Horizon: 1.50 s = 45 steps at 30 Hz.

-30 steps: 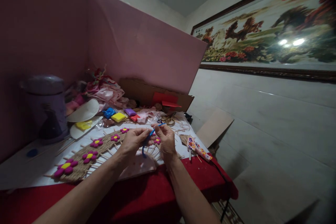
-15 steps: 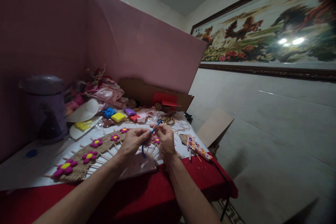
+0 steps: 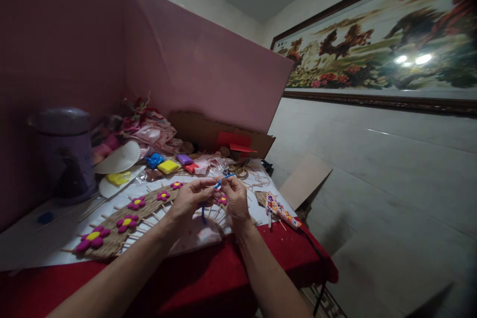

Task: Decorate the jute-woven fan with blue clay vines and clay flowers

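Note:
A thin strand of blue clay (image 3: 203,212) runs between my two hands, its lower end dangling below my left fingers. My left hand (image 3: 192,201) pinches it between thumb and fingertips. Close beside it, my right hand (image 3: 235,201) grips the upper part, and the strand's tip pokes out above the thumb. Beneath and left of my hands lies a curved woven twine piece (image 3: 149,206) with sticks poking out of its edges. Magenta clay flowers with yellow centres, such as the large flower (image 3: 93,237), sit along it. Part of the piece is hidden behind my hands.
Packets of coloured clay, including a yellow packet (image 3: 168,166), lie at the back near a pink fabric heap (image 3: 152,131). A purple flask (image 3: 67,159) stands at left. At right rests a flower-patterned glue gun (image 3: 281,211). Red cloth (image 3: 208,278) covers the table's front.
The upper end of the blue strand twisted and bunched half a second ago, and now stretches out straighter to the right. My fingers shift slightly; both arms stay in place.

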Each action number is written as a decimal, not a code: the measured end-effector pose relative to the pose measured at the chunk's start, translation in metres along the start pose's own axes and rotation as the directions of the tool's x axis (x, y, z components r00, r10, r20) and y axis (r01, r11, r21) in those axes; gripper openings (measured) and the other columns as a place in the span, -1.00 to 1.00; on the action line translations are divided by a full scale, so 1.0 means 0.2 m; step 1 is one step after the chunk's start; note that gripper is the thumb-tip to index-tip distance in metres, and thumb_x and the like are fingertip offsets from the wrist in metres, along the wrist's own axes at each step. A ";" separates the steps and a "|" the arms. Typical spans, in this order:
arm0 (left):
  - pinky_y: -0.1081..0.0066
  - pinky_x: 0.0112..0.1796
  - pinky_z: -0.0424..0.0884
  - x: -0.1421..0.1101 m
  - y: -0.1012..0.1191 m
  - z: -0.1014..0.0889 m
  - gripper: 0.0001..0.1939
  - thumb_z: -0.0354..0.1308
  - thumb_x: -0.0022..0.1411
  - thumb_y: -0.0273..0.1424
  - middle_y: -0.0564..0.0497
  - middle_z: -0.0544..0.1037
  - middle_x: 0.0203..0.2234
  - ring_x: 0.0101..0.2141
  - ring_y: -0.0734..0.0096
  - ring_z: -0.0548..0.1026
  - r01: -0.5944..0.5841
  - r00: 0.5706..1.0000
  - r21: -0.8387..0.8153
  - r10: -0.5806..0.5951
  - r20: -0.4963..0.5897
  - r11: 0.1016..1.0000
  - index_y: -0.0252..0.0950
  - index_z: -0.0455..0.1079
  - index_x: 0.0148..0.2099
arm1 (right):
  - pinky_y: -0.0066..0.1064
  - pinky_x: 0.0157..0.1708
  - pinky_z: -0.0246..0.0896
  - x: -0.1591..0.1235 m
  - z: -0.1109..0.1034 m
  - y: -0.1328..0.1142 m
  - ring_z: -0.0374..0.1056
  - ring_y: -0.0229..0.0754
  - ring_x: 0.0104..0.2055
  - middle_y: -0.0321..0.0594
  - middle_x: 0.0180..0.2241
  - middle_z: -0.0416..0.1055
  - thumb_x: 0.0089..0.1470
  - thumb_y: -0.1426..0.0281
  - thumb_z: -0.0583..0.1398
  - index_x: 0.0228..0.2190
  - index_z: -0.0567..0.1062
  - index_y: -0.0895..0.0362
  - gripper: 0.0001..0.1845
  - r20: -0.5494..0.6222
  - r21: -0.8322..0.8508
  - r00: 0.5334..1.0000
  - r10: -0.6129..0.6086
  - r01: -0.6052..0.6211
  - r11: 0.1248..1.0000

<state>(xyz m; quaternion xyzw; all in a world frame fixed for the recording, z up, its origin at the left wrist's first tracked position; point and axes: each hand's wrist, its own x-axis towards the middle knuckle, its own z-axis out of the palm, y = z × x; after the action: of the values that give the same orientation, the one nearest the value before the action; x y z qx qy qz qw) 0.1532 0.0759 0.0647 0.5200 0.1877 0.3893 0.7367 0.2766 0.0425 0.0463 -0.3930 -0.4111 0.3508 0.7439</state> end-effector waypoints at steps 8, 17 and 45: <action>0.54 -0.46 0.29 0.01 -0.01 0.00 -0.68 0.34 -0.08 -0.21 -0.05 0.55 -0.57 -0.54 0.54 0.43 0.016 1.000 0.064 -0.017 0.008 0.998 -0.42 0.48 -0.46 | -0.48 -0.33 0.18 0.00 0.01 -0.01 0.30 -0.30 -0.37 -0.28 -0.41 0.47 -0.09 0.22 0.30 -0.49 0.53 0.14 -0.77 0.002 -0.049 0.994 -0.113 0.113 0.992; 0.41 -0.36 0.37 0.00 -0.01 0.00 -0.53 0.24 0.01 -0.07 -0.14 0.59 -0.46 -0.47 0.40 0.51 0.070 0.997 -0.026 -0.070 -0.008 0.997 -0.41 0.51 -0.25 | -0.55 -0.63 0.07 -0.01 0.01 -0.01 0.26 -0.35 -0.57 -0.30 -0.47 0.45 -0.12 0.18 0.31 -0.45 0.51 0.13 -0.73 0.000 0.010 1.000 0.029 -0.029 1.000; 0.48 -0.44 0.28 0.01 0.00 0.00 -0.64 0.34 -0.13 -0.16 0.00 0.48 -0.60 -0.54 0.52 0.38 -0.007 0.999 0.048 0.009 -0.036 0.999 -0.40 0.45 -0.49 | -0.43 -0.28 0.26 -0.01 0.02 -0.02 0.36 -0.21 -0.26 -0.25 -0.31 0.48 -0.09 0.30 0.30 -0.39 0.54 0.10 -0.83 0.124 -0.048 0.987 -0.105 0.112 0.993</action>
<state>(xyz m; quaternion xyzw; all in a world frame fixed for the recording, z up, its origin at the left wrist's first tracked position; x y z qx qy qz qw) 0.1535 0.0780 0.0648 0.5311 0.2080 0.3969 0.7191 0.2721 0.0397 0.0506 -0.3684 -0.4857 0.3216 0.7246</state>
